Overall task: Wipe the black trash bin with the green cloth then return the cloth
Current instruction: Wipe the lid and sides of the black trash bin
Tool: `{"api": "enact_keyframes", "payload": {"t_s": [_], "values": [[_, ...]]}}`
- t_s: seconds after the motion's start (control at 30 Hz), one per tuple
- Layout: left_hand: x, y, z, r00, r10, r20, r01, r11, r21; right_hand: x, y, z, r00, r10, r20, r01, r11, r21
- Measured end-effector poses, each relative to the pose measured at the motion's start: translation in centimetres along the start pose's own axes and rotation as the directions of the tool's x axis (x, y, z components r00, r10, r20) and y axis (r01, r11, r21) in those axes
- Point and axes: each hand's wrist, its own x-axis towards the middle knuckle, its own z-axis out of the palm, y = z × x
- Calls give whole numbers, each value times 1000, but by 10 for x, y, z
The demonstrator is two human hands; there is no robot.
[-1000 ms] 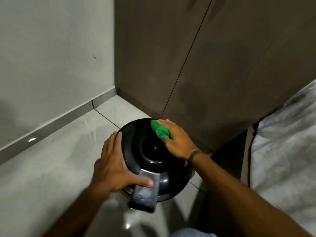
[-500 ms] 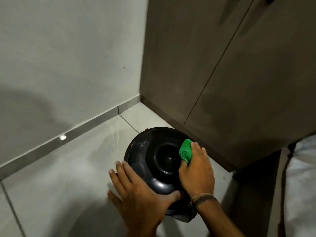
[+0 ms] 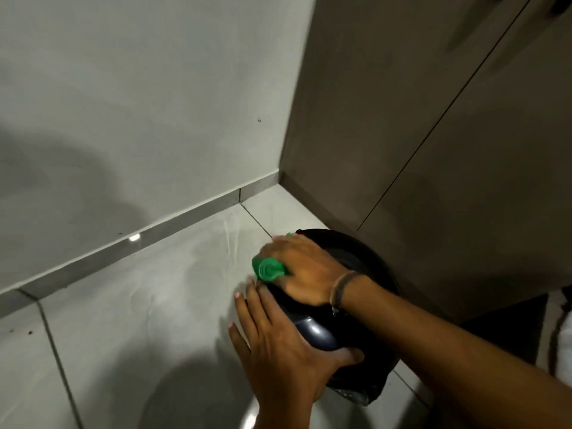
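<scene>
The round black trash bin (image 3: 356, 252) stands on the floor in the corner by the brown cabinet. My right hand (image 3: 305, 269) lies across the left part of its lid, closed on the rolled green cloth (image 3: 268, 269), whose end sticks out toward the left rim. My left hand (image 3: 278, 351) grips the near left side of the bin, fingers spread down its wall and thumb on the shiny lid edge. Much of the lid is hidden under my hands and right forearm.
Brown cabinet doors (image 3: 448, 134) rise directly behind and to the right of the bin. A grey wall (image 3: 139, 103) with a skirting strip (image 3: 154, 230) runs along the left. Pale floor tiles (image 3: 139, 320) spread to the left and front.
My right hand has swept the green cloth from the right side of the lid over to its left edge. The left hand keeps its hold on the near side. The view has tilted upward.
</scene>
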Motion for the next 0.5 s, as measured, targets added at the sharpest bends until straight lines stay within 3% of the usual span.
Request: {"api": "enact_keyframes", "payload": {"t_s": [0.17,0.37,0.43,0.5], "values": [[-4,-3,2,1000,-17,2,17,999,-41,-15,0,-1,989,-112,92,117,992,-41],[-5,-6,1,998,-40,43,41,998,-36,24,55,-60,963,248,107,-245,969,-43],[-4,-5,-1,997,-44,61,47,997,-58,19,44,-54,978,179,106,-173,983,-62],[-3,-4,0,997,-55,61,60,995,-78,8,16,-30,987,-54,150,64,996,-63]]}}
